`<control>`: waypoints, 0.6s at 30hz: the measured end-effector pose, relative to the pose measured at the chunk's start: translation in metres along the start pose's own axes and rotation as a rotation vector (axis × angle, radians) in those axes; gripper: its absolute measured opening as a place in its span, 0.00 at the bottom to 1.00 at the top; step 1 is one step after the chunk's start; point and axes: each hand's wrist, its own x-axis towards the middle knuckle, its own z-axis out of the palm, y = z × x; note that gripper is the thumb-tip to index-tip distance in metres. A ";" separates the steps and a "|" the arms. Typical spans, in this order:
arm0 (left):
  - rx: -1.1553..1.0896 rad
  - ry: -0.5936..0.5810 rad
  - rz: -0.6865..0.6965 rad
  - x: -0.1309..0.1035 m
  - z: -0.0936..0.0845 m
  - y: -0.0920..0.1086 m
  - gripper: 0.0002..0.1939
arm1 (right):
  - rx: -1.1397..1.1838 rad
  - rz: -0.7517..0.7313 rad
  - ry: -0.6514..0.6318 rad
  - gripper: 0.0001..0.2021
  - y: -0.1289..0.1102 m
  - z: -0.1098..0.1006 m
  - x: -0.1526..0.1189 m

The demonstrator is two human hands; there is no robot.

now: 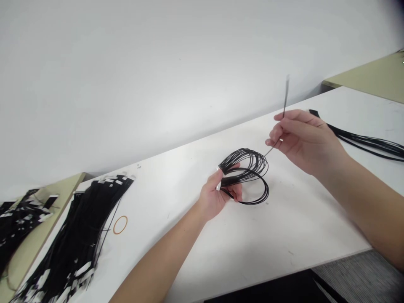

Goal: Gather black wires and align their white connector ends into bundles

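My left hand (pixel 216 191) grips a looped bundle of thin black cables (pixel 244 168) with white connectors at its near end, held above the white table. My right hand (pixel 299 136), higher and to the right, pinches a thin dark strand (pixel 285 99) between thumb and fingers. One end of this strand points up and is blurred. Its other end runs down to the looped bundle; whether it is a cable or a tie I cannot make out.
A large pile of black cables with white connectors (pixel 85 223) lies on the left, beside an orange rubber band (pixel 120 225). Another cable pile (pixel 23 219) rests on the far-left yellowish surface. More black cables (pixel 369 141) lie at right. A white wall (pixel 158 75) stands behind the table (pixel 268 235).
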 end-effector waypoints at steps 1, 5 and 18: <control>0.019 -0.011 0.013 0.000 0.001 0.000 0.27 | -0.022 -0.019 -0.022 0.02 0.000 0.001 -0.002; 0.077 -0.039 0.067 -0.002 0.003 -0.001 0.27 | -0.373 -0.170 -0.242 0.01 0.000 0.004 -0.011; 0.194 -0.075 0.061 -0.003 0.004 -0.002 0.24 | -0.830 -0.354 -0.425 0.07 0.002 0.015 -0.019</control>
